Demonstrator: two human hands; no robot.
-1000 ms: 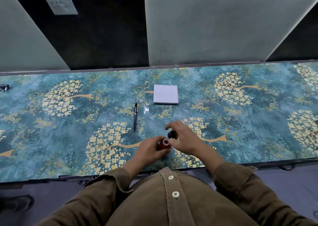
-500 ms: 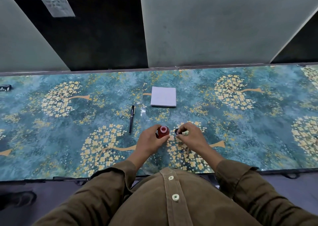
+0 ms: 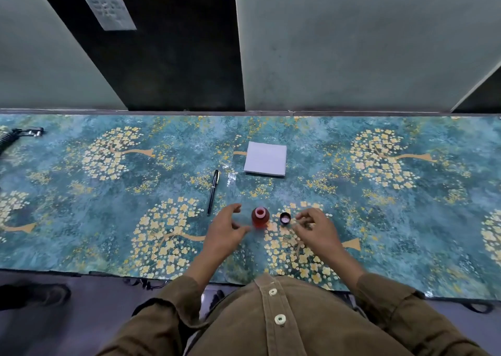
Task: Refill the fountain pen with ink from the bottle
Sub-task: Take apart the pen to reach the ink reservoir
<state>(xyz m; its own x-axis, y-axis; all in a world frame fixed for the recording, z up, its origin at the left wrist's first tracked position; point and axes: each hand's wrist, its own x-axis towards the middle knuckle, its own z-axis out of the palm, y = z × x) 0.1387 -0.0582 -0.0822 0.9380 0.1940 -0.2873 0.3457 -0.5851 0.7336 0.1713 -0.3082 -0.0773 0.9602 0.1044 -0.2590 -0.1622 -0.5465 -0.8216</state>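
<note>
You wear a brown shirt (image 3: 271, 326) made of soft, ribbed cloth. It closes down the front with round, pale buttons (image 3: 280, 319); two of them show. The long sleeves (image 3: 390, 298) are the same brown and end in wide cuffs at your wrists. Both hands are bare.

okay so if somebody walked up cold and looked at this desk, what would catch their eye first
Probably the small open ink bottle of red ink, upright near the front of the teal, flower-patterned table cover, between the open left hand and right hand. Its cap lies inside-up just right of it. Farther back lie a capped black pen and a white paper pad.
</note>
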